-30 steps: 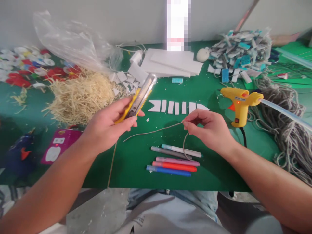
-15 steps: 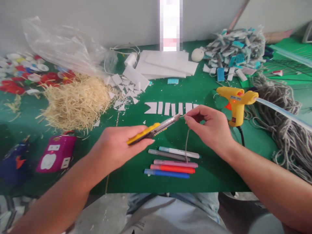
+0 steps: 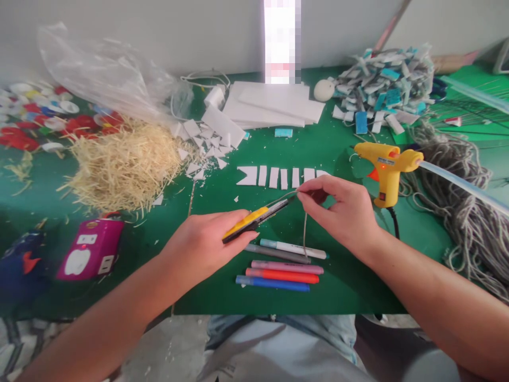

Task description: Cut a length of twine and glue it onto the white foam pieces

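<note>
My left hand (image 3: 207,236) is closed round a yellow and black utility knife (image 3: 250,222), its metal end pointing right and up. Between thumb and fingertips, my right hand (image 3: 344,207) pinches a thin grey cord (image 3: 305,231). One length of the cord runs left from the pinch towards the top of the knife; another hangs down over the markers. The knife's tip is close to the right fingertips; whether it touches the cord I cannot tell. Behind the hands lies a row of white foam pieces (image 3: 274,178), the right end partly covered by my right hand.
Several markers (image 3: 280,275) lie in front. On the right are a yellow glue gun (image 3: 386,172) with its light on, a heap of grey cord (image 3: 463,196) and a pile of foam bits (image 3: 377,87). On the left are wood shavings (image 3: 123,164) and a purple socket box (image 3: 93,246).
The knife in my left hand has tilted and moved slightly down, away from the cord's pinched part. A length of cord now shows above the knife. My right hand has shifted slightly left.
</note>
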`<state>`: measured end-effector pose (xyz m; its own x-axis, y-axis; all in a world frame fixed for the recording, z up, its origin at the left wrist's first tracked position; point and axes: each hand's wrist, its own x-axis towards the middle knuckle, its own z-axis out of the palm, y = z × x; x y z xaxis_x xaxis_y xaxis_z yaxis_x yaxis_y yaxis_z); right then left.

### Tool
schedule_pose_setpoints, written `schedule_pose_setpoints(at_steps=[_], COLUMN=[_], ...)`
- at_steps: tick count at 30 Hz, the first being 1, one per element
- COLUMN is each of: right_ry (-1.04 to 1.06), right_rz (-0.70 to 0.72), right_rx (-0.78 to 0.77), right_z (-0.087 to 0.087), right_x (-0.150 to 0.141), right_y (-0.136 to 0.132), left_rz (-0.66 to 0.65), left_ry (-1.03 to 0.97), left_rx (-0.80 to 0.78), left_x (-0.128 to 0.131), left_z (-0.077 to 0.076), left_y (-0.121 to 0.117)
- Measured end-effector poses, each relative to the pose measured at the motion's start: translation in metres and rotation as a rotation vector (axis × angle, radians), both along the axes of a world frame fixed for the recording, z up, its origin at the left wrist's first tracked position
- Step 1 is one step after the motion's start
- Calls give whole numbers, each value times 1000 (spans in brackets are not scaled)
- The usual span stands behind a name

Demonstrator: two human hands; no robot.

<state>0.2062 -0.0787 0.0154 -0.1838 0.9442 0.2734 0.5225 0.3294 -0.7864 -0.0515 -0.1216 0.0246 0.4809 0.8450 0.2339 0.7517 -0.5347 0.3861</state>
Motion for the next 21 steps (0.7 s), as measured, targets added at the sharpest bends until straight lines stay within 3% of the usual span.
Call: schedule_pose_setpoints(at_steps=[12, 21], right_ry=[47, 18], right_rz=[39, 73], right_rx=[-73, -25], right_z=[-2, -1], right_x=[0, -1], right_y=[0, -3], left_rz=[6, 33], left_ry=[-1, 13], left_rx=[7, 3], left_x=[1, -1], left_z=[3, -1], left_y=[-1, -1])
